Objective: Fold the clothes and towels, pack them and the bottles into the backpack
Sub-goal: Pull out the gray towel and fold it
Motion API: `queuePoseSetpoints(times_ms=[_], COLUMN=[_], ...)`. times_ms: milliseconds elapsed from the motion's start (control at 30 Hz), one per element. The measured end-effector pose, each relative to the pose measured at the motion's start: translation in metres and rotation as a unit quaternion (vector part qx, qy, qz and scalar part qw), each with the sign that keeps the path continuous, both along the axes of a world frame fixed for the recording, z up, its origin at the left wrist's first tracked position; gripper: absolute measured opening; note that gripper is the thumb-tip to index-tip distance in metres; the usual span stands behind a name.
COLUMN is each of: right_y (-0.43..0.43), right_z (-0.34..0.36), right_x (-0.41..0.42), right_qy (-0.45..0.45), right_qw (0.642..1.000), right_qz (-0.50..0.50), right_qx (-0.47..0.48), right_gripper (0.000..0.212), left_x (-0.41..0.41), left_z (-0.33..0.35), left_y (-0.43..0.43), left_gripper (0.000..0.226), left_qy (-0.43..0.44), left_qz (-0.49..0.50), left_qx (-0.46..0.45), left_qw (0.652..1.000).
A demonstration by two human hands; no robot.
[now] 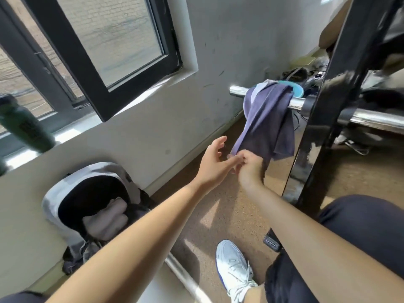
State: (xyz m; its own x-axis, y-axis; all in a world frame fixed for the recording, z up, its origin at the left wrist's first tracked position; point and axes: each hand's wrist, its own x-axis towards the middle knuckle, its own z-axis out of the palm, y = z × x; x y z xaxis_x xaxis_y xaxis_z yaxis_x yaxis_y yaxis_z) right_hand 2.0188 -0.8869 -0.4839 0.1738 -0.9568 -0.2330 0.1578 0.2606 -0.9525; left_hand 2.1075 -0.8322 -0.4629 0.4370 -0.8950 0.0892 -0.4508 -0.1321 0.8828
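My right grip (249,169) pinches a lower corner of the purple towel (270,119); my left grip (213,162), fingers spread, holds nothing. A sideways tug may snag it on the bar (237,91)

- This is a small gym room.
- A chrome barbell (371,120) lies on a black rack (341,84).
- A towel (269,119) hangs over the barbell.
- The floor (229,204) is speckled brown, below a scuffed wall (218,40).
- A bottle (26,127) stands on the sill (72,133) of a black-framed window (98,51).
- A backpack (65,193) leans against the wall.
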Motion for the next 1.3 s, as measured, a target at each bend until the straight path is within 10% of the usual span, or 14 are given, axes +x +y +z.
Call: queuePoseSetpoints(times_ms=[133, 167, 267, 400, 467, 633, 833, 1000, 1300], right_y=[0.013, 0.014, 0.015, -0.004, -0.031, -0.083, -0.094, -0.05, -0.003], right_z=[0.01, 0.009, -0.001, 0.007, 0.017, 0.048, 0.041, 0.024, 0.026], right_x=[0.016, 0.016, 0.008, -0.006, -0.01, -0.007, 0.003, 0.019, 0.052], right_qy=[-0.165, -0.138, 0.069, 0.098, 0.045, -0.195, -0.135, -0.048, 0.161], right_qw=[0.971, 0.975, 0.979, 0.979, 0.976, 0.979, 0.979, 0.974, 0.91], right_qz=[0.049, 0.087, 0.181, -0.141, -0.184, 0.039, 0.136, 0.219, 0.362], right_qx=[0.164, 0.153, -0.055, -0.113, -0.103, 0.041, 0.064, 0.026, -0.12], right_gripper=[0.025, 0.018, 0.015, 0.009, 0.044, 0.094, 0.053, 0.041, 0.042], left_x=[0.003, 0.007, 0.022, 0.048, 0.058, 0.061, 0.056, 0.056, 0.111], left_z=[0.009, 0.01, 0.009, 0.003, 0.003, 0.005, 0.0, 0.003, 0.0], left_y=[-0.029, -0.033, -0.04, -0.03, -0.021, 0.003, 0.015, 0.022, 0.064], left_gripper=[0.039, 0.014, 0.039, 0.038, 0.032, 0.054, 0.007, 0.046, 0.039], left_qy=[-0.003, -0.032, -0.004, 0.05, 0.086, 0.11, 0.071, 0.152, 0.05], left_qz=[0.012, 0.031, 0.107, 0.183, 0.188, 0.099, -0.005, 0.007, 0.047], left_qx=[-0.033, -0.04, -0.062, -0.047, -0.039, -0.014, 0.128, 0.044, 0.058], left_qw=[0.999, 0.998, 0.992, 0.981, 0.978, 0.989, 0.989, 0.987, 0.996])
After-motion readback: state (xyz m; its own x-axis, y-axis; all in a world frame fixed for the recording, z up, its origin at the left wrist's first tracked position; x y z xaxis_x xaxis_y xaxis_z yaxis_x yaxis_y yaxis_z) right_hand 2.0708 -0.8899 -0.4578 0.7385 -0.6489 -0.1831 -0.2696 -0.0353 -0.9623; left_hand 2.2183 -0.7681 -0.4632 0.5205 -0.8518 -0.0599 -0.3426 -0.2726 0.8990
